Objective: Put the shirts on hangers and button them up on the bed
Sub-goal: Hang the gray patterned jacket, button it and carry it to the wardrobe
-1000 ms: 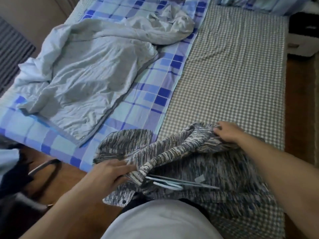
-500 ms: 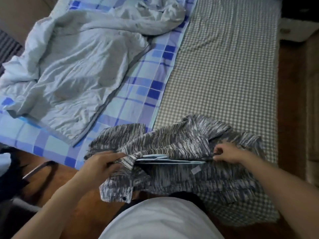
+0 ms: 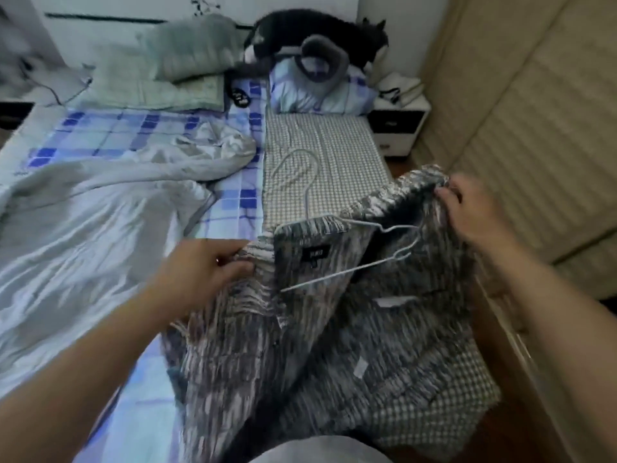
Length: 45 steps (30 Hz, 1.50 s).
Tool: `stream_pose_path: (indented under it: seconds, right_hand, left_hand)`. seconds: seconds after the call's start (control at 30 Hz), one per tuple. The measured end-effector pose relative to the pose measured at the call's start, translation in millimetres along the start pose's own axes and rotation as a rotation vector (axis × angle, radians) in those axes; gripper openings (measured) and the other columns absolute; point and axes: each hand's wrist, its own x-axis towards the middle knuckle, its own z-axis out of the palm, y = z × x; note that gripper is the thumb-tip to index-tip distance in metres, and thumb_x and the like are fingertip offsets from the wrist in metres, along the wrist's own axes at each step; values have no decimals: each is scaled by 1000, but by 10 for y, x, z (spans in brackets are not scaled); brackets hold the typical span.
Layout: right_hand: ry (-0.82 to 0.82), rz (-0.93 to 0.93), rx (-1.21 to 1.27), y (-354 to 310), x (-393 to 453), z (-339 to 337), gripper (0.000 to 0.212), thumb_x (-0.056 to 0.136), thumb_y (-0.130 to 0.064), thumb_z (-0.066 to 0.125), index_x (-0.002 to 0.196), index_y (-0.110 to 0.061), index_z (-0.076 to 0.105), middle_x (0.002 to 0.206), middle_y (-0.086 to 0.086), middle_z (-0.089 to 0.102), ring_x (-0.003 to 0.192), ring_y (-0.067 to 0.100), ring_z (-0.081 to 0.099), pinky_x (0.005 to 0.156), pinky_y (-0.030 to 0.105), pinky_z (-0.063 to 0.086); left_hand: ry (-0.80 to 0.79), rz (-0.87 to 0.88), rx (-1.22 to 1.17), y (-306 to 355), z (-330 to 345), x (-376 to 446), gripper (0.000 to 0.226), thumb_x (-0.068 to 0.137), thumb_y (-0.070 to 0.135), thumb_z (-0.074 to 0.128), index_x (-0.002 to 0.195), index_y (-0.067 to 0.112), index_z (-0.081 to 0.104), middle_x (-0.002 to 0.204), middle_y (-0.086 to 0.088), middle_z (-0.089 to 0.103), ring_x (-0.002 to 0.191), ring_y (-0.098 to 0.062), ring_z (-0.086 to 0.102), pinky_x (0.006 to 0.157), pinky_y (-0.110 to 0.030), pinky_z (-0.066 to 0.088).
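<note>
A grey-and-white streaked shirt [image 3: 334, 345] is held up over the near end of the bed [image 3: 320, 152], its inside with a black neck label facing me. A white wire hanger [image 3: 310, 195] sits inside it, hook pointing up and away, its left shoulder under the fabric. My left hand [image 3: 207, 272] grips the shirt's left shoulder. My right hand [image 3: 470, 212] pinches the right shoulder fabric, which is off the hanger's right end. A pale grey shirt [image 3: 100, 212] lies spread flat on the blue checked sheet at left.
Pillows [image 3: 187, 58] and a dark cat [image 3: 317, 31] lie at the head of the bed. A white nightstand [image 3: 400, 125] stands at the far right corner. A beige padded wall [image 3: 534, 128] runs close along the right, with a strip of wooden floor [image 3: 521, 396] below.
The shirt lay bunched on the bed with the hanger flat inside it; both hands have now lifted it upright. My view has tilted up toward the head of the bed.
</note>
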Motion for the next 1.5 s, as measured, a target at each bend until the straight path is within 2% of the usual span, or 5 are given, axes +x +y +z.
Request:
stream_pose_path:
  seconds: [0.6, 0.83, 1.03, 1.17, 1.5]
  right_hand:
    - [651, -259, 36, -1848, 224, -2242, 33, 101, -26, 57, 74, -11, 47, 57, 3, 47, 53, 27, 46, 50, 35, 30]
    - [127, -149, 178, -1897, -268, -1770, 59, 93, -69, 38, 73, -18, 60, 64, 3, 62, 62, 15, 60, 62, 33, 44]
    - [464, -42, 685, -1814, 180, -2364, 48, 99, -59, 48, 132, -26, 55, 113, -6, 66, 94, 21, 68, 85, 53, 58]
    - [111, -110, 243, -2213, 529, -2230, 75, 94, -69, 48, 152, -22, 38, 137, -3, 55, 116, 19, 57, 99, 42, 48]
    - [-257, 216, 822, -2223, 1046, -1226, 16, 100, -12, 61, 94, -2, 71, 90, 15, 71, 76, 27, 67, 70, 35, 56]
  left_hand:
    - [605, 389, 286, 2180, -1884, 871, 17, 92, 35, 68, 92, 19, 68, 93, -10, 73, 95, -37, 65, 64, -37, 39]
    - [869, 427, 186, 1996, -2246, 778, 13, 91, 31, 70, 100, 22, 73, 83, -6, 75, 85, -36, 69, 63, -42, 52]
    - [989, 449, 176, 1829, -2214, 583, 26, 90, 28, 77, 116, 23, 76, 95, -7, 79, 89, -35, 73, 68, -45, 58]
    - [991, 458, 330, 1803, -2130, 559, 29, 90, 26, 78, 118, 19, 76, 98, -6, 79, 87, -34, 74, 66, -44, 59]
    - [924, 417, 480, 1214, -1909, 345, 17, 92, 28, 71, 109, 28, 73, 84, -2, 76, 71, -35, 70, 52, -40, 54]
